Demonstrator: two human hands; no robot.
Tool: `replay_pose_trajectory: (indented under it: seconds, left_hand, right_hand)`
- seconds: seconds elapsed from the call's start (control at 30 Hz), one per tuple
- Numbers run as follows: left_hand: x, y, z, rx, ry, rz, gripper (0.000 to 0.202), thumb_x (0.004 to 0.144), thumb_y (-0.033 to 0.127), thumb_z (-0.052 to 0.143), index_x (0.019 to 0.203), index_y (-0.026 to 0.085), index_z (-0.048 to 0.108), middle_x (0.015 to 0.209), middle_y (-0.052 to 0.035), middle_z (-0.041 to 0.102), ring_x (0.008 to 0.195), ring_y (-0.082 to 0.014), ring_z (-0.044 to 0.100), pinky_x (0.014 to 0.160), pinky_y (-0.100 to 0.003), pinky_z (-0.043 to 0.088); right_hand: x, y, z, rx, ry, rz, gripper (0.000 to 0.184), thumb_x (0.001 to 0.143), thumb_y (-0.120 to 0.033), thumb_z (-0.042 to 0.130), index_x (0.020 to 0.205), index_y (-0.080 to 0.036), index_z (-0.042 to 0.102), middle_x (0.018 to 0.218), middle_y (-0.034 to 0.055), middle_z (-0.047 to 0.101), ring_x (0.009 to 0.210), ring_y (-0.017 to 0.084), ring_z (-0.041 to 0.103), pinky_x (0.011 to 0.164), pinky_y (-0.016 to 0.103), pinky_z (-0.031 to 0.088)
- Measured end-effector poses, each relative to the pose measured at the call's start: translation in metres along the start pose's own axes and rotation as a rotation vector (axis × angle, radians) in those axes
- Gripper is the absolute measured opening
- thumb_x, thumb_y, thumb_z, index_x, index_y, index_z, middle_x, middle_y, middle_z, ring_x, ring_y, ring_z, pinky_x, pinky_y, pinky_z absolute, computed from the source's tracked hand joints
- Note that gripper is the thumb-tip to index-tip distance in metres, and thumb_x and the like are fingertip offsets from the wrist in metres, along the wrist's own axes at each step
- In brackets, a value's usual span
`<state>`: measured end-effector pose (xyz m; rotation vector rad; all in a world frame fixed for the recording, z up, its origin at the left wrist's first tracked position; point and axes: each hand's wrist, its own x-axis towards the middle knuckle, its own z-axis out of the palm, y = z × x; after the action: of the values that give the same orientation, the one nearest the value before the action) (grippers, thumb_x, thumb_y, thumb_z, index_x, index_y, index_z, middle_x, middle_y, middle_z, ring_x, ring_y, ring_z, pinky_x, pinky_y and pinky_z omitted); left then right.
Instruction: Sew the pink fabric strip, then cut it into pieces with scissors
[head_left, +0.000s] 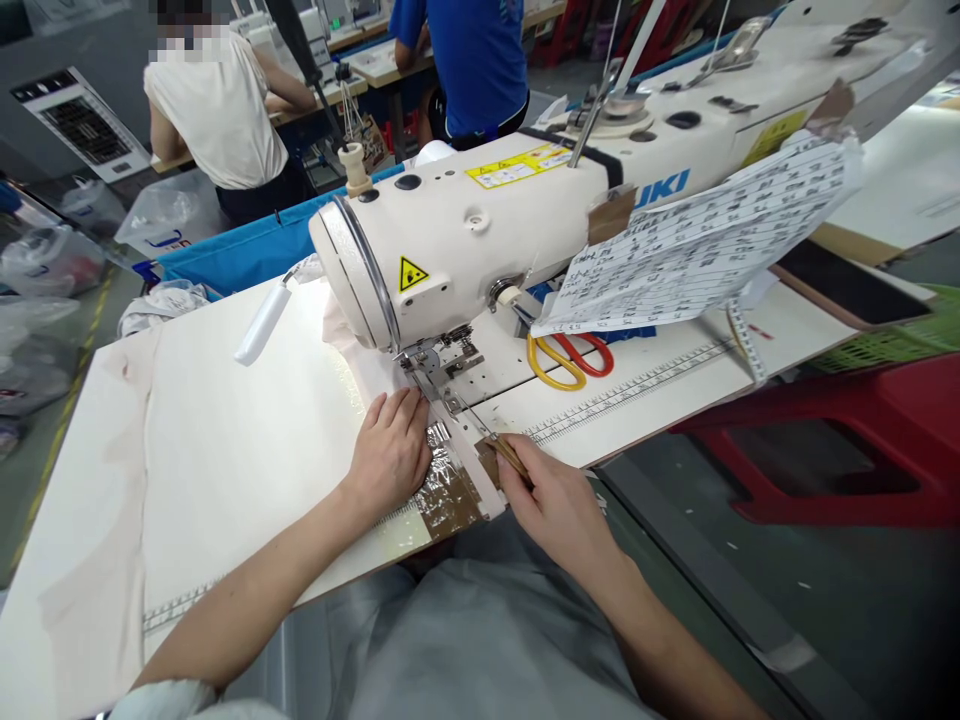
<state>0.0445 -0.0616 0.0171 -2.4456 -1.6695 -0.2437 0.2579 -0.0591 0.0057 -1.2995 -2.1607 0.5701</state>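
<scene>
My left hand (pixel 391 445) lies on the bed of a white sewing machine (pixel 465 220), fingertips just in front of the needle area. Its fingers rest flat and close together, beside a narrow pale fabric strip (pixel 474 462); the thumb is mostly hidden. In my right hand (pixel 551 500) is an awl, its brown handle (pixel 514 462) gripped between thumb and fingers. The awl's thin metal shaft points up and left toward the presser foot. More pale pink fabric (pixel 349 345) lies behind the needle, partly under the machine head.
Scissors with yellow and red handles (pixel 556 362) lie right of the needle. A handwritten sheet (pixel 697 250) hangs off the machine arm. Measuring tape (pixel 637 392) runs along the table edge. A red stool (pixel 832 440) stands at right. Two people sit working beyond the machine.
</scene>
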Motion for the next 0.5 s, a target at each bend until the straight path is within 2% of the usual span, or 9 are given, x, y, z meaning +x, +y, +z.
replay_pose_trajectory:
  seconds: [0.17,0.37,0.5]
  left_hand:
    - [0.001,0.001,0.000,-0.021,0.008,-0.003,0.042,0.091,0.024,0.040,0.127,0.005,0.052,0.133,-0.0183,0.053,0.124,-0.0304,0.046,0.106,-0.047,0.037]
    - [0.001,-0.002,0.000,-0.018,0.004,-0.001,0.043,0.092,0.024,0.040,0.128,0.005,0.050,0.133,-0.0182,0.053,0.125,-0.0299,0.046,0.106,-0.045,0.036]
    - [0.002,-0.006,0.004,-0.010,0.012,-0.009,0.043,0.092,0.025,0.040,0.128,0.004,0.050,0.133,-0.0179,0.053,0.125,-0.0300,0.045,0.107,-0.046,0.035]
  right_hand:
    - [-0.001,-0.001,0.001,-0.007,0.039,-0.001,0.028,0.095,-0.027,0.037,0.112,-0.016,0.056,0.081,0.0051,0.069,0.057,0.017,0.062,0.054,0.026,0.047]
    - [-0.002,-0.008,-0.001,0.095,0.051,0.063,0.034,0.097,-0.033,0.040,0.125,-0.017,0.050,0.078,0.0034,0.069,0.053,0.016,0.061,0.052,0.024,0.047]
    - [-0.001,-0.012,-0.001,0.158,0.065,0.056,0.033,0.097,-0.030,0.041,0.126,-0.018,0.050,0.080,0.0035,0.067,0.063,0.017,0.064,0.059,0.026,0.049]
